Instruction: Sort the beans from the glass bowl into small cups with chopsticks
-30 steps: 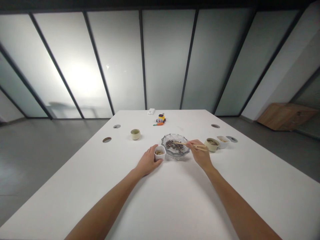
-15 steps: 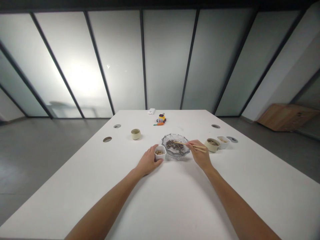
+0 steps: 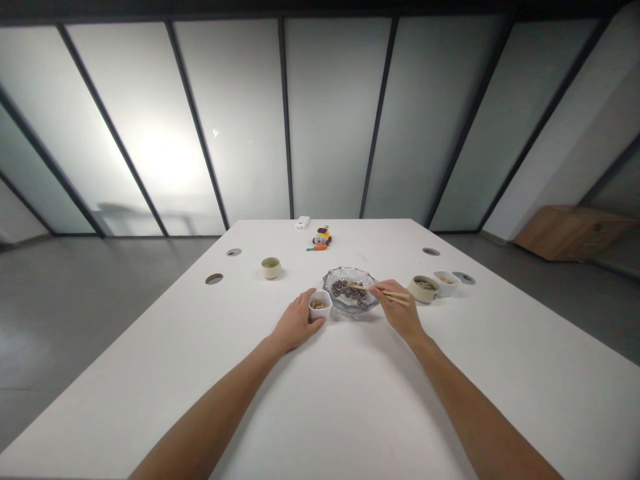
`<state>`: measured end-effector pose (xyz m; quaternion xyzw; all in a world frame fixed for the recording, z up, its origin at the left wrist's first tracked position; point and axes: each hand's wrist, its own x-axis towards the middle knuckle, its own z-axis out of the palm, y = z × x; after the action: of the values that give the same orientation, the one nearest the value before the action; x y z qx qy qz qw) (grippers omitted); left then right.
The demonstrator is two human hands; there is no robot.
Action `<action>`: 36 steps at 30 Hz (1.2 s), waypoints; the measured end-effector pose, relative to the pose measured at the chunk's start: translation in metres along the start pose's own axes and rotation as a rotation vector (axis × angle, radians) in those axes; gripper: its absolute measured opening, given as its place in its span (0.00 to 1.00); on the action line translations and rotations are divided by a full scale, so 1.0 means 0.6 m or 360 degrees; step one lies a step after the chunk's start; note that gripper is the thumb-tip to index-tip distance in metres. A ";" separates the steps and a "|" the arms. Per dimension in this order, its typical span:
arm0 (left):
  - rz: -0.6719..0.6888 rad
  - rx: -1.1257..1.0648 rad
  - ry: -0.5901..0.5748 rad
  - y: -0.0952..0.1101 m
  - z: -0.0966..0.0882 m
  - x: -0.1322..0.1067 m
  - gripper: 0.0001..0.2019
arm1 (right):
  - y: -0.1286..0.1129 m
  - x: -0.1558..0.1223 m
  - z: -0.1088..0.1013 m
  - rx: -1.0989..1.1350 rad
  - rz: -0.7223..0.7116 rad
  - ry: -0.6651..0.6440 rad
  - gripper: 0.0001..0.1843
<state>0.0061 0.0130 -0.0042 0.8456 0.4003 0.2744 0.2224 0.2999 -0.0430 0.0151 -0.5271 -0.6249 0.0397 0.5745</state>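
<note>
My left hand (image 3: 299, 321) grips a small white cup (image 3: 321, 312) from its left side, thumb in front and fingers behind. Small tan pieces (image 3: 319, 305) lie inside that cup. My right hand (image 3: 397, 310) is closed around a pair of wooden chopsticks (image 3: 393, 295). Their tips reach into a clear glass bowl (image 3: 356, 309), among dark brown pieces (image 3: 345, 289) too small to name. Whether the tips pinch a piece, I cannot tell. The glass bowl stands just right of the white cup.
Right of my right hand are a beige bowl (image 3: 424, 297) with small pieces and a white cup (image 3: 449, 289). Another beige bowl (image 3: 271, 269) stands left. Farther back on the white table (image 3: 320, 413) are a toy car (image 3: 323, 236), a toy carrot (image 3: 317, 248) and a white box (image 3: 303, 223).
My right hand and the chopsticks have shifted very slightly left over the glass bowl. My left hand stays on the white cup.
</note>
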 end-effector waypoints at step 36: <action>0.0190 0.0129 0.0141 0.065 0.006 -0.018 0.34 | -0.079 0.052 -0.108 0.0967 0.0316 0.1117 0.31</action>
<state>0.0243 -0.0190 0.0130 0.8632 0.3694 0.3080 0.1533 0.3268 -0.0783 0.0892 -0.3740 -0.2997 0.0949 0.8725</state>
